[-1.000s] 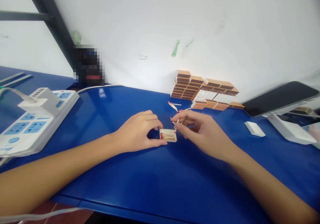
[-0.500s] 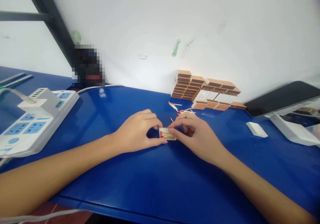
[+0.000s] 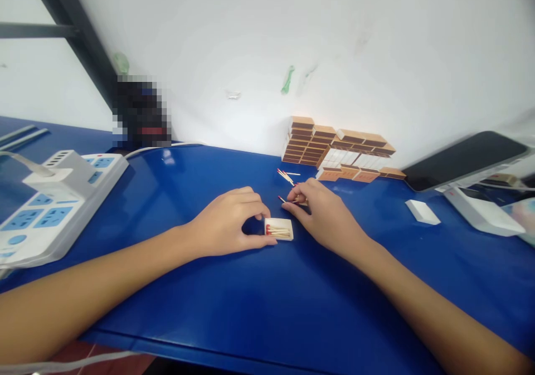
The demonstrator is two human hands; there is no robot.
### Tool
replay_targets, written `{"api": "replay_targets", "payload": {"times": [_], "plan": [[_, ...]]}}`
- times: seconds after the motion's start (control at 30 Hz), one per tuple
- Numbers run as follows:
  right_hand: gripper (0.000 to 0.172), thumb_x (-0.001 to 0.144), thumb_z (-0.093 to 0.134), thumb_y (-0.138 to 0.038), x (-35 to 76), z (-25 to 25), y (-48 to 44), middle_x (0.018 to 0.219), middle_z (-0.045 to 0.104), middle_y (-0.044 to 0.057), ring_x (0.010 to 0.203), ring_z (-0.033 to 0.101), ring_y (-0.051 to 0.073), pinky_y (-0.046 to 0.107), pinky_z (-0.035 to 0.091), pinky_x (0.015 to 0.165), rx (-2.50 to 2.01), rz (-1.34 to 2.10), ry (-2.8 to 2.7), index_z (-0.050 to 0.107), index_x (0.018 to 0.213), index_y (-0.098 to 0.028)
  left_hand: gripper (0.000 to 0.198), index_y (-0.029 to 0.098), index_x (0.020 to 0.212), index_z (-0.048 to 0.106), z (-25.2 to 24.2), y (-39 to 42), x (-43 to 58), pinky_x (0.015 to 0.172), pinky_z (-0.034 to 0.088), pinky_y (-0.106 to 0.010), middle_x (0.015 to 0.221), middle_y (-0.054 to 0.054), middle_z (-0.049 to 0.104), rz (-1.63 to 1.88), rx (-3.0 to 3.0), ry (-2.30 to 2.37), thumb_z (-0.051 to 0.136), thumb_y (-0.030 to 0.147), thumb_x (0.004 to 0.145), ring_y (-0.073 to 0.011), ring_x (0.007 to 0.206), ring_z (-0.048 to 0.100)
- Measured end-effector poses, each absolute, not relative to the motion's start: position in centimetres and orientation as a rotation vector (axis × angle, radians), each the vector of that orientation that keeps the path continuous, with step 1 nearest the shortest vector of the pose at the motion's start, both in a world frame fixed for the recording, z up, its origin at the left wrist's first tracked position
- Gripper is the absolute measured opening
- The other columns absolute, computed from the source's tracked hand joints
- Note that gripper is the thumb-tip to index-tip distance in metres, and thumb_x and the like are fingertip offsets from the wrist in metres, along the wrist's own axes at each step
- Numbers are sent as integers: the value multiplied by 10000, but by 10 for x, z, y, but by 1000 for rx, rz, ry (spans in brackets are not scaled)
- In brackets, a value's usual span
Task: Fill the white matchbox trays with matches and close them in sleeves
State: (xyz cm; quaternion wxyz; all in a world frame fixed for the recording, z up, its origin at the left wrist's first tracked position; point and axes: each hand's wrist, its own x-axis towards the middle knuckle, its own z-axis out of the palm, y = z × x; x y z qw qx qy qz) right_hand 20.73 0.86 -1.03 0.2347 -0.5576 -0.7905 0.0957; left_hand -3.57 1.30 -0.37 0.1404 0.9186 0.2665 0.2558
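Note:
A small white matchbox tray (image 3: 288,223) with several red-headed matches (image 3: 279,232) in it lies on the blue table. My left hand (image 3: 232,222) grips the tray's left end, thumb along the near side and fingers at the far corner. Just beyond the tray's right end, my right hand (image 3: 321,210) is over the loose matches, thumb and forefinger drawn close round the end of a match (image 3: 282,199). Other loose matches (image 3: 286,176) lie behind the fingers, and the right hand partly hides that pile.
Stacked matchboxes (image 3: 303,141) stand against the wall, with white trays (image 3: 340,157) among them. To the right are a small white block (image 3: 422,212) and a tilted dark-screened device (image 3: 468,160) on a stand. A white power strip (image 3: 62,208) with cables lies left.
My right hand has left the tray and moved back to the loose matches, uncovering the tray's right end. The left hand keeps its hold. The view has shifted slightly.

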Motion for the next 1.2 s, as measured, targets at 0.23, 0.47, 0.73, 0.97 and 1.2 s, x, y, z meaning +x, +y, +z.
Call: {"api": "replay_targets", "payload": {"times": [0.23,0.47,0.73,0.97,1.2], "plan": [[163,1006,607,-279,210,-6,12,909,592,43,766,569,181,326,424,687,-1488,325,-2242,669,880,-196,328,169,1014,744,-2,13,-36,773,483,-322,894,-40,690,713,2639,793,802,458,871,-195,862,596],[182,1001,622,-348,243,13,17,860,607,33,710,528,168,309,397,651,-1391,357,-2272,681,894,-213,354,162,1025,743,-4,15,-38,801,492,-334,909,-42,705,721,2656,778,799,477,872,-201,877,601],[150,983,643,-320,234,0,10,870,641,30,753,563,180,316,417,679,-1422,392,-2343,627,874,-219,355,160,1032,739,-4,15,-38,790,490,-326,907,-45,699,719,2668,784,800,472,874,-200,877,605],[129,1017,568,-247,228,-5,9,931,650,55,791,592,191,321,446,701,-1434,371,-2353,601,898,-211,358,165,1034,741,-5,15,-38,788,492,-327,898,-40,696,726,2664,787,797,480,874,-197,870,602],[117,1044,552,-269,220,14,-12,913,646,31,767,585,173,290,430,664,-1282,453,-2448,606,948,-229,351,164,998,734,-4,15,-37,781,491,-325,897,-31,692,744,2691,796,800,484,869,-189,859,601]]}}
